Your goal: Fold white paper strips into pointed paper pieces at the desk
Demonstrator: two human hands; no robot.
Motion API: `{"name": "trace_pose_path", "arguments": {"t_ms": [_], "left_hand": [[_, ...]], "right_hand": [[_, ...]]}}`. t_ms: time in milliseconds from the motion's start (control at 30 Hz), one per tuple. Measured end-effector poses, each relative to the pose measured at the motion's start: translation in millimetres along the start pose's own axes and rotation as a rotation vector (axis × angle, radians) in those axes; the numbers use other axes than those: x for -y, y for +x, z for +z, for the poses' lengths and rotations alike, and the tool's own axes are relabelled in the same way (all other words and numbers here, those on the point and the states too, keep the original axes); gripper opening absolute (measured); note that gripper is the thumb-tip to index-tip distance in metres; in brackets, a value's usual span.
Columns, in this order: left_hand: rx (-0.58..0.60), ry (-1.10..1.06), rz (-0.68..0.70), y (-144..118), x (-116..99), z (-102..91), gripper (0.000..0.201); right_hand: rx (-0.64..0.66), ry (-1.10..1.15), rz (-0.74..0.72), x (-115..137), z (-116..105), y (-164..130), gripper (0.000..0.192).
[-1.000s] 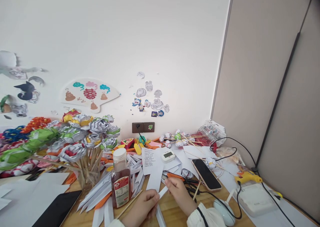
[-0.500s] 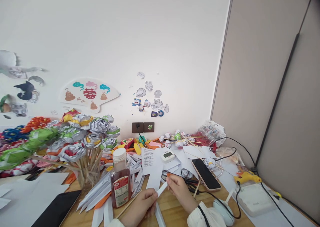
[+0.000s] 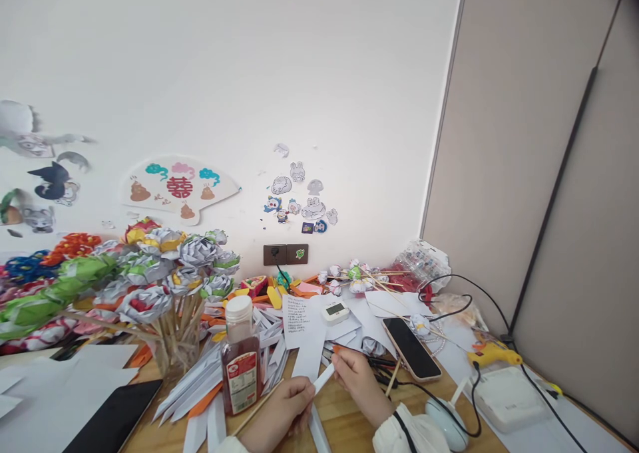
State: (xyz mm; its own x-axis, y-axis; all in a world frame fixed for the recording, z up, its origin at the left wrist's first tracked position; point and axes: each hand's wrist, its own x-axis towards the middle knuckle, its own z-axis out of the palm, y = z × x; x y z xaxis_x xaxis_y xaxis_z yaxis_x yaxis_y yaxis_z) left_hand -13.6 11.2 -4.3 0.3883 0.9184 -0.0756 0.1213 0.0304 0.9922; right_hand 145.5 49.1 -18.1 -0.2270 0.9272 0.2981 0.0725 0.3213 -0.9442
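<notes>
Paper strip (image 3: 323, 377) — held by both hands — slants up-right

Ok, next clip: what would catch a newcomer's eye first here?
Probably the bunch of folded paper flowers on sticks at the left, standing in a clear cup. Next, at the bottom centre, the left hand and right hand pinch a narrow white paper strip between them, beside a bottle of reddish-brown liquid. A yellow glue gun lies at the right.
</notes>
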Motion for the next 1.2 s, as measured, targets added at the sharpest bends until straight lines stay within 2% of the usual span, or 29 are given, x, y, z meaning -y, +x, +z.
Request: {"name": "trace_pose_path", "arguments": {"t_ms": [200, 467, 767, 1100, 1200], "left_hand": [[-0.005, -0.016, 0.003, 0.0, 0.1, 0.0, 0.04], [-0.008, -0.028, -0.014, -0.1, -1.8, 1.1, 0.04], [-0.007, -0.021, -0.016, 1.6, -0.1, 1.3, 0.041], [-0.009, 0.017, -0.014, 1.0, -0.3, 1.2, 0.043], [-0.001, 0.002, -0.005, 0.5, -0.6, 1.0, 0.043]], "right_hand": [[0.054, 0.015, -0.016, -0.7, -0.2, -0.9, 0.034], [0.012, -0.046, -0.028, 3.1, -1.0, -0.4, 0.034], [0.021, 0.09, 0.05, 0.1, 3.2, 1.8, 0.034], [-0.005, 0.12, 0.192, 4.2, 1.2, 2.7, 0.035], [-0.006, 0.14, 0.196, 5.5, 1.8, 2.6, 0.035]]}}
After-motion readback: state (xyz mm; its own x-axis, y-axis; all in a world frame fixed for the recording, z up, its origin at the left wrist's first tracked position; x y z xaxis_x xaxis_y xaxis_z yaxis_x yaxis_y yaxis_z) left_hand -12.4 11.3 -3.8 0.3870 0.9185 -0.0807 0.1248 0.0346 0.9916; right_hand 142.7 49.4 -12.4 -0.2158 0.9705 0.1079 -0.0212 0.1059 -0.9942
